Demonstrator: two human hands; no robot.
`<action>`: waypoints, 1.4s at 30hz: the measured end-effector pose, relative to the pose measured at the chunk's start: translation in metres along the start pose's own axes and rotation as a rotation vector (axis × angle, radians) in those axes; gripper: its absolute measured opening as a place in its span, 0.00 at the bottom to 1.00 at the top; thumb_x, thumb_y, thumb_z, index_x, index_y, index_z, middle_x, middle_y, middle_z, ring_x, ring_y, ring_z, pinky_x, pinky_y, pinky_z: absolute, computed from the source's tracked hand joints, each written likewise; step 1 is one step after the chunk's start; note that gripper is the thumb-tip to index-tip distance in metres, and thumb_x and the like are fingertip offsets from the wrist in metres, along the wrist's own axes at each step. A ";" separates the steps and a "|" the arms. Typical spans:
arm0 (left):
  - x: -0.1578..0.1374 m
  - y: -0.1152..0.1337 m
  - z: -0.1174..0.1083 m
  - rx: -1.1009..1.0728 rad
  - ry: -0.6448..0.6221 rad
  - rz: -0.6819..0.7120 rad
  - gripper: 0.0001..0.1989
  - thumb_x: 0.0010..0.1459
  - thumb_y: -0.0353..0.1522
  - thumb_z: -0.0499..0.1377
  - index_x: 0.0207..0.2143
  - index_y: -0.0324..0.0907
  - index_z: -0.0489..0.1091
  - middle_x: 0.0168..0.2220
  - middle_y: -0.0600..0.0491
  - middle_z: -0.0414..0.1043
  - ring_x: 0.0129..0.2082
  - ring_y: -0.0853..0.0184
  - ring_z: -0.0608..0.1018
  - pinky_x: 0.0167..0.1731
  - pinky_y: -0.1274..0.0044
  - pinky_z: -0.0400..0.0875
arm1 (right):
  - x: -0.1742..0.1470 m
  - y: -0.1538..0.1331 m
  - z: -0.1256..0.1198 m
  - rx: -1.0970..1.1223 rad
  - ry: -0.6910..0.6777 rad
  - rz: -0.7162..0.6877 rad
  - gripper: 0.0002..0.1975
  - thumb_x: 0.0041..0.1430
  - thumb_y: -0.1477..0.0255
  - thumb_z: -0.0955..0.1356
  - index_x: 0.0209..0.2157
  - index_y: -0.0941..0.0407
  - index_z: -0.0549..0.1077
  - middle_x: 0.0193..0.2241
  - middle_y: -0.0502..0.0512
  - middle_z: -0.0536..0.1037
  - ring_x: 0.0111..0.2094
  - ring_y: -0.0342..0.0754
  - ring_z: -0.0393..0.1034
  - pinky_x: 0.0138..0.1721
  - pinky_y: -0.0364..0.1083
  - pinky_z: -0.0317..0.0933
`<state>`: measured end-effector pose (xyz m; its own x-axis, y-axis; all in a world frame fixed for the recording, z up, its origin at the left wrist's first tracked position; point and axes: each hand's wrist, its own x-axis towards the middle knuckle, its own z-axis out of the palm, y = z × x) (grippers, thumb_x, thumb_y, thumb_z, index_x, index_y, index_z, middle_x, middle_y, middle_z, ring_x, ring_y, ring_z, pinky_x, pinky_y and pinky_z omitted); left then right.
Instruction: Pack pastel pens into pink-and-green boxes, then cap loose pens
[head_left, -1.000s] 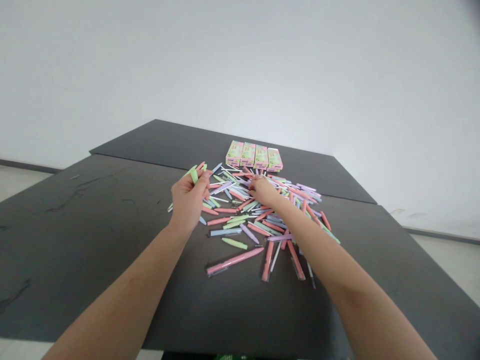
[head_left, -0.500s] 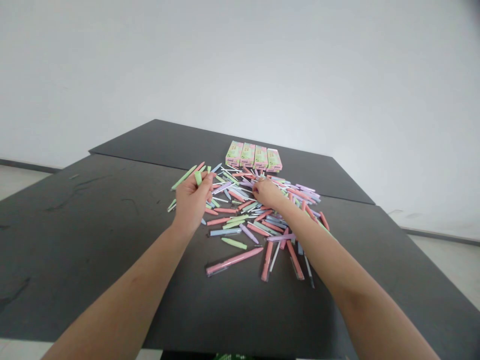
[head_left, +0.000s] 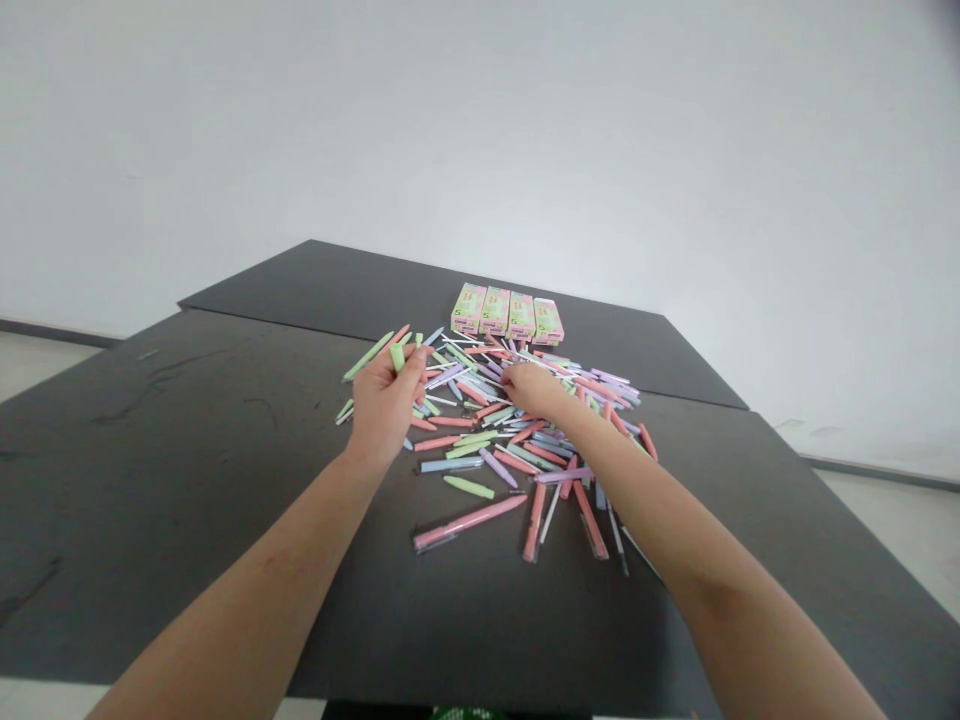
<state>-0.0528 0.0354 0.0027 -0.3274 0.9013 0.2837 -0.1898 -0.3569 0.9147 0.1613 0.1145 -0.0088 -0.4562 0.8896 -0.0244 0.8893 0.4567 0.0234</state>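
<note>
My left hand [head_left: 381, 402] is closed around a light green pen part [head_left: 397, 358], whose end sticks up between thumb and fingers. It hovers at the left side of a loose heap of pen parts. My right hand [head_left: 531, 388] reaches into the middle of that heap with its fingers curled together; what they grip, if anything, is hidden. Pink, purple, blue and green barrels and thin white refills lie crisscrossed around both hands. Nearest to me lies a long pink pen [head_left: 469, 523], with a short green barrel [head_left: 469, 487] just behind it.
Several pink and green boxes [head_left: 495, 311] stand in a row behind the heap. Everything rests on a dark tabletop [head_left: 187, 450] with scuff marks on its left part; a seam crosses it toward the back. A pale wall [head_left: 480, 130] rises beyond.
My right hand has shifted very slightly left within the heap, and its fingers look more tucked in. My left hand stays in place with the green pen part.
</note>
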 end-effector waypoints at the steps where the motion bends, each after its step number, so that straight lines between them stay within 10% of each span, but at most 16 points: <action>1: 0.000 0.000 0.000 -0.006 0.000 0.003 0.11 0.53 0.38 0.64 0.32 0.39 0.76 0.19 0.60 0.62 0.14 0.79 0.58 0.15 0.81 0.54 | 0.000 -0.002 -0.001 0.005 0.014 -0.005 0.14 0.59 0.78 0.62 0.41 0.60 0.78 0.44 0.64 0.79 0.45 0.53 0.72 0.47 0.46 0.60; 42: -0.003 0.002 0.003 -0.002 -0.017 0.003 0.10 0.52 0.38 0.64 0.31 0.39 0.75 0.18 0.60 0.60 0.14 0.78 0.58 0.15 0.81 0.53 | 0.008 0.019 -0.011 0.150 0.033 0.089 0.12 0.57 0.75 0.65 0.40 0.59 0.78 0.38 0.56 0.82 0.38 0.47 0.75 0.39 0.41 0.62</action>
<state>-0.0498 0.0321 0.0045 -0.3122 0.9043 0.2913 -0.1905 -0.3600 0.9133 0.1742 0.1300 0.0020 -0.3745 0.9272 0.0043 0.9197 0.3720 -0.1259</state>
